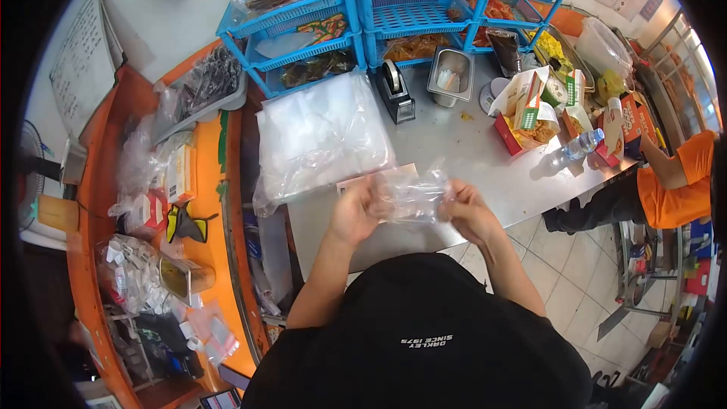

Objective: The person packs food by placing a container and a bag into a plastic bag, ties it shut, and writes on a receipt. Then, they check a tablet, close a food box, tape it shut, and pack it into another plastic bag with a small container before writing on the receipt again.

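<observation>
A clear plastic bag (413, 197) is stretched between my two hands, above the front edge of the metal table (447, 140). My left hand (356, 210) has its fingers closed on the bag's left end. The right end is pinched by my right hand (469, 212). What the bag contains, if anything, cannot be made out through the shine. Just behind my left hand lies a large stack of clear plastic bags (322, 136). A pale flat strip (379, 175) shows partly behind the held bag.
Blue stacked baskets (420, 15) with packed food line the back. A tape dispenser (396, 91) and a metal container (450, 76) stand before them. At right are food boxes (522, 132), a water bottle (579, 145) and a person in orange (674, 182). An orange counter (204, 257) stands left.
</observation>
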A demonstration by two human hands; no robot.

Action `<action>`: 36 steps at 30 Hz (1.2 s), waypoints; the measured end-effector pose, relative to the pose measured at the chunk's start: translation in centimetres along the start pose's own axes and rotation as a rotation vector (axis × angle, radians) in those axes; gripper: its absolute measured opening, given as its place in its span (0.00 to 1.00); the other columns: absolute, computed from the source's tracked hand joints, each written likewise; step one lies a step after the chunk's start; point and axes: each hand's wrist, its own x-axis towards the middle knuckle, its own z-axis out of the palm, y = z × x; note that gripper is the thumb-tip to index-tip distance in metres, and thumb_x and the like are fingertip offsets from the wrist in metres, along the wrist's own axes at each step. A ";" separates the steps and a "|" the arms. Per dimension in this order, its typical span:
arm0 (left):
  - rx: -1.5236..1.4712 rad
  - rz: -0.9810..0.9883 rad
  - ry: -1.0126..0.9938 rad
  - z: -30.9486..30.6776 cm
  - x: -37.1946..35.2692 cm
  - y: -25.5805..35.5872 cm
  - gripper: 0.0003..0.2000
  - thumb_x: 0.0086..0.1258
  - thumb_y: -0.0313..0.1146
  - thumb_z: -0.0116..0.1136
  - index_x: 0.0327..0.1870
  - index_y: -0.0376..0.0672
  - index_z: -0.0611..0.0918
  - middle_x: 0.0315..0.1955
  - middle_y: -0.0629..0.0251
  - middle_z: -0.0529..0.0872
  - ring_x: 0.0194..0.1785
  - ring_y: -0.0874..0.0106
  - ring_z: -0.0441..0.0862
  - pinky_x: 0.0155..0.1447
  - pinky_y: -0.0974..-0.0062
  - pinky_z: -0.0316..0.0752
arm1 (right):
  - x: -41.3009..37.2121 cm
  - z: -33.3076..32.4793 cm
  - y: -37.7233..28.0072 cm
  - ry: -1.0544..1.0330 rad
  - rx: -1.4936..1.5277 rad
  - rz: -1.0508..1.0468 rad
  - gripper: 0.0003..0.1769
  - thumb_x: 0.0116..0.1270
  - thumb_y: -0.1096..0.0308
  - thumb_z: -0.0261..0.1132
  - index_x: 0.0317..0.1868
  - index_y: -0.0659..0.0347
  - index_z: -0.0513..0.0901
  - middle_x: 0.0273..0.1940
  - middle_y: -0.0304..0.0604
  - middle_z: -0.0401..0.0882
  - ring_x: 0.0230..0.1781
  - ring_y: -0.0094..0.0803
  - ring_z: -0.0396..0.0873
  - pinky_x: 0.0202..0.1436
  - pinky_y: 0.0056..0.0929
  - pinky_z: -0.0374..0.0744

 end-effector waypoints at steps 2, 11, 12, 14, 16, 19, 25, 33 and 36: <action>1.097 -0.190 -0.310 -0.4 -0.8 -1.2 0.09 0.63 0.28 0.57 0.44 0.37 0.76 0.31 0.65 0.81 0.31 0.77 0.78 0.38 0.81 0.72 | 0.4 -0.5 0.2 0.118 -0.168 -0.183 0.08 0.57 0.84 0.57 0.32 0.60 0.71 0.26 0.33 0.72 0.25 0.20 0.72 0.27 0.17 0.69; 0.616 0.066 0.111 -0.9 2.1 -4.0 0.11 0.66 0.25 0.50 0.48 0.35 0.77 0.36 0.64 0.83 0.37 0.76 0.82 0.42 0.78 0.77 | -1.1 -0.4 1.7 0.396 -0.517 -0.316 0.07 0.60 0.83 0.57 0.36 0.62 0.72 0.19 0.34 0.70 0.17 0.19 0.69 0.22 0.19 0.67; 0.390 -0.048 0.132 0.2 1.8 -4.1 0.12 0.67 0.24 0.47 0.49 0.35 0.77 0.39 0.63 0.83 0.40 0.74 0.83 0.45 0.77 0.79 | -1.5 -0.5 1.5 0.429 -0.781 -0.344 0.07 0.60 0.82 0.57 0.36 0.62 0.73 0.18 0.34 0.71 0.17 0.19 0.69 0.22 0.20 0.67; 0.294 -0.106 0.115 0.4 1.7 -5.1 0.12 0.67 0.23 0.46 0.50 0.34 0.77 0.38 0.64 0.84 0.37 0.74 0.83 0.44 0.75 0.80 | -1.5 -1.1 0.6 0.561 -0.970 -0.364 0.07 0.59 0.83 0.56 0.36 0.64 0.75 0.21 0.35 0.74 0.21 0.20 0.73 0.24 0.19 0.70; 0.187 -0.156 0.122 0.4 1.7 -6.0 0.11 0.68 0.25 0.47 0.47 0.34 0.78 0.36 0.63 0.84 0.37 0.72 0.83 0.43 0.75 0.79 | -1.0 -2.6 0.7 0.474 -0.366 -0.368 0.07 0.59 0.84 0.55 0.37 0.66 0.76 0.25 0.37 0.77 0.25 0.22 0.76 0.28 0.18 0.73; 0.368 -0.236 -0.025 -0.3 1.5 -5.9 0.08 0.68 0.25 0.49 0.41 0.33 0.81 0.32 0.62 0.84 0.35 0.72 0.82 0.40 0.76 0.78 | -1.7 -3.5 -1.8 0.345 0.029 -0.083 0.06 0.60 0.82 0.55 0.37 0.65 0.77 0.28 0.38 0.79 0.27 0.23 0.78 0.30 0.20 0.76; 0.615 -0.065 0.099 -1.4 2.9 -6.8 0.09 0.68 0.24 0.50 0.45 0.31 0.79 0.37 0.58 0.84 0.39 0.67 0.83 0.47 0.68 0.81 | -1.2 -4.9 -1.9 -0.006 0.020 0.126 0.05 0.60 0.79 0.57 0.37 0.64 0.73 0.22 0.34 0.72 0.20 0.20 0.69 0.24 0.21 0.68; 0.232 0.131 0.161 2.0 1.8 -10.0 0.09 0.66 0.24 0.51 0.44 0.32 0.80 0.34 0.62 0.83 0.36 0.74 0.80 0.41 0.77 0.75 | 0.6 -5.4 -2.2 0.677 -0.847 -0.471 0.11 0.57 0.85 0.54 0.39 0.62 0.74 0.23 0.32 0.69 0.20 0.21 0.64 0.24 0.20 0.63; 0.047 -0.058 -0.238 0.8 1.8 -9.5 0.07 0.65 0.26 0.53 0.41 0.34 0.79 0.28 0.68 0.79 0.31 0.79 0.76 0.36 0.84 0.68 | 2.0 -6.6 -1.4 0.577 -0.383 -0.470 0.14 0.58 0.87 0.52 0.42 0.62 0.74 0.26 0.33 0.72 0.20 0.22 0.68 0.26 0.18 0.67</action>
